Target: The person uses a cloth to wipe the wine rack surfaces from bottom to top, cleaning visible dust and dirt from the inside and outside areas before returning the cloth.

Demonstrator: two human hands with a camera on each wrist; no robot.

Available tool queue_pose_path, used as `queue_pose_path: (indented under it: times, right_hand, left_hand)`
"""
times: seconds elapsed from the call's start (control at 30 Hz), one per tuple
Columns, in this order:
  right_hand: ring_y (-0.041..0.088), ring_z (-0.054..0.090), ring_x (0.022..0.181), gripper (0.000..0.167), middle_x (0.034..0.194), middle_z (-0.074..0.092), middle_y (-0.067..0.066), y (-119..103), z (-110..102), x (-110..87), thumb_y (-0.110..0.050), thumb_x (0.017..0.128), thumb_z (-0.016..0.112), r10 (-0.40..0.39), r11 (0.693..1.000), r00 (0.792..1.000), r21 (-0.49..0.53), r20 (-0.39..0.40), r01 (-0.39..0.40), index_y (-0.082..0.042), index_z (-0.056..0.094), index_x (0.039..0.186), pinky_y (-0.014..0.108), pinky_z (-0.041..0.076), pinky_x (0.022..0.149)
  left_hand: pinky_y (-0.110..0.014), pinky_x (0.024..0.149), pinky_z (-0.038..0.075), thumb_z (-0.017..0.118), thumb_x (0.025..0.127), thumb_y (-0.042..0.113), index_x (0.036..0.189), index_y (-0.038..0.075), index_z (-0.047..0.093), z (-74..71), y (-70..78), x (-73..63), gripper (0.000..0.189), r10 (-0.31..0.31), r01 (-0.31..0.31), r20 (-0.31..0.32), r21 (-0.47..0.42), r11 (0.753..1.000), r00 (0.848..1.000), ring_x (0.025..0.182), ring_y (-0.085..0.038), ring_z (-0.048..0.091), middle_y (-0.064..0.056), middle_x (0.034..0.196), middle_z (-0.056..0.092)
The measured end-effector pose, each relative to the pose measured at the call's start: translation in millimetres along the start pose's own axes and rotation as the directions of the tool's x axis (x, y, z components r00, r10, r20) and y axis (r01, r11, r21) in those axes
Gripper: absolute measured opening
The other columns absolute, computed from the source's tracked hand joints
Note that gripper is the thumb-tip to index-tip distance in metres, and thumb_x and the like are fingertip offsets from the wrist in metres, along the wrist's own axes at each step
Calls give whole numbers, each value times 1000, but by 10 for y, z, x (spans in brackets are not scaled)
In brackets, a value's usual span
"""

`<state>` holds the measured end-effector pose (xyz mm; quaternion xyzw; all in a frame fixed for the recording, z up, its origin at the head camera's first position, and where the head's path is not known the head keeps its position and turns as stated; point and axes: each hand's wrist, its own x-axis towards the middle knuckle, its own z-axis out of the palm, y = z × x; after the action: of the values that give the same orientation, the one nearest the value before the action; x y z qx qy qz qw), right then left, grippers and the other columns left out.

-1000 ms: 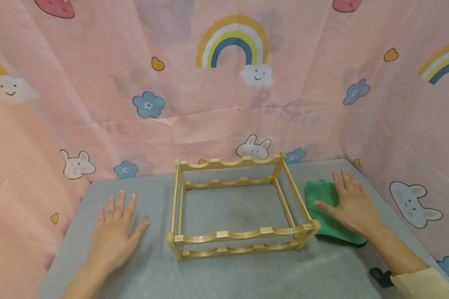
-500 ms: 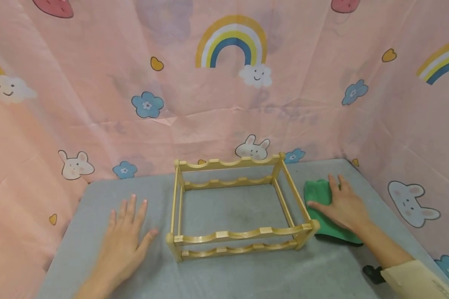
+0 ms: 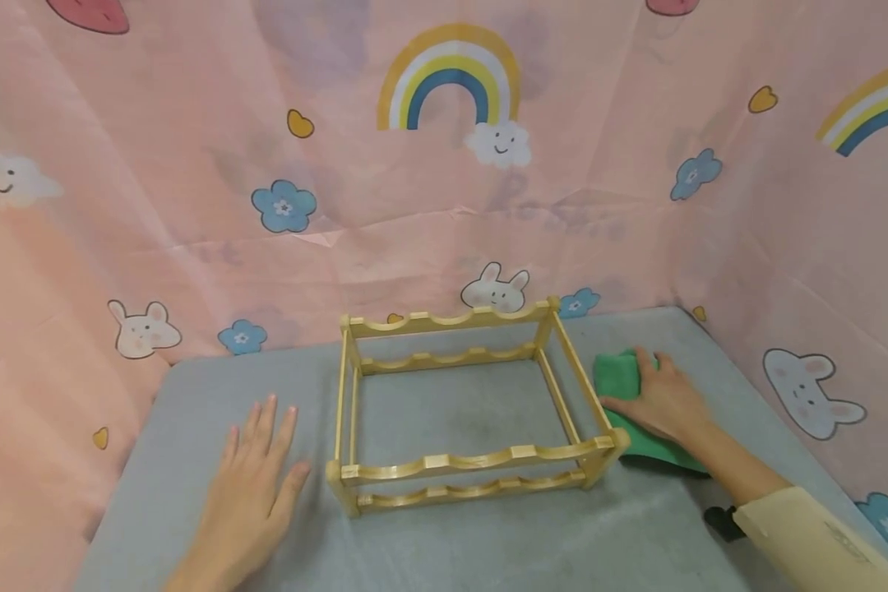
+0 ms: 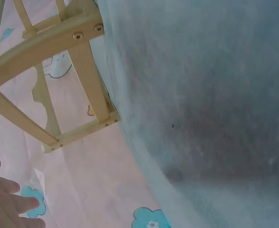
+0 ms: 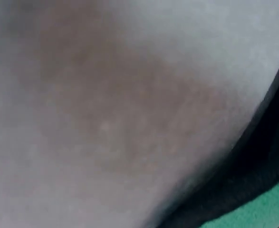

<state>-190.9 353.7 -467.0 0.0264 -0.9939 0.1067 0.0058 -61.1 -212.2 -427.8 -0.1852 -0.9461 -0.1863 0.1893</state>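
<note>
**Right hand (image 3: 666,404) bending over green cloth (image 3: 617,376)**

The right hand's fingers are curving down onto the cloth, where a second ago they were reaching straighter; whether they are pinching it cannot be told. The left hand (image 3: 247,493) is lying nearer the wooden rack (image 3: 437,466) than before, its fingers extended and holding nothing. The rack is standing mid-worktop (image 3: 459,547), the cloth lying just beside its right side. The worktop's back edge is running along the pink curtain (image 3: 444,189) behind the rack; its right edge is passing near the right hand. A broad stretch of worktop is opening before the rack, a narrow strip separating it from the left hand.
</note>
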Motion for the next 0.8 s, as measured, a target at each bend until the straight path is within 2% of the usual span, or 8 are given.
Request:
queue_pose_path:
  times: [0.23,0.37,0.43,0.6,0.73,0.8]
  right_hand:
    - [69,49,116,108,141,34,51,-40,3,81,-58,87,77,-10,1000,999,5,44,10,16,33,152,76,50,84]
    - [69,50,115,97,139,36,51,-60,-12,107,-44,88,77,-22,999,999,37,48,20,18,35,150,76,49,86]
    - [68,51,113,91,137,37,51,-76,-21,111,-35,89,77,-27,998,999,55,42,25,20,36,148,75,49,87]
    - [64,55,111,79,132,44,49,-107,-33,99,-21,89,74,-47,994,999,100,27,44,19,39,147,73,50,87]
    - [62,54,116,71,134,47,46,-101,-32,87,-14,89,72,-56,987,998,151,17,53,17,43,147,74,48,91]
    - [62,53,117,69,135,49,45,-87,-34,79,-11,89,72,-61,981,998,185,9,58,16,44,147,74,48,92]
  left_hand:
    - [-37,130,3,52,109,26,163,5,35,42,64,-46,60,99,-104,-108,-36,994,989,151,-43,34,-22,167,31]
    - [-33,129,5,50,111,29,163,5,35,88,101,-43,59,142,-152,-137,-71,986,980,152,-39,35,-20,167,32]
    - [-31,129,6,44,113,34,162,5,36,112,116,-40,58,164,-176,-148,-77,981,975,152,-36,35,-20,167,32]
    - [-30,129,11,33,114,43,158,0,42,152,144,-45,62,222,-241,-180,-98,965,958,152,-32,37,-21,165,37]
    - [-30,128,18,36,114,43,153,-2,49,170,159,-44,61,259,-285,-201,-113,952,945,150,-27,40,-19,162,42]
    - [-30,127,23,41,113,42,148,-4,54,185,162,-33,60,291,-325,-236,-119,938,927,145,-29,46,-20,158,47]
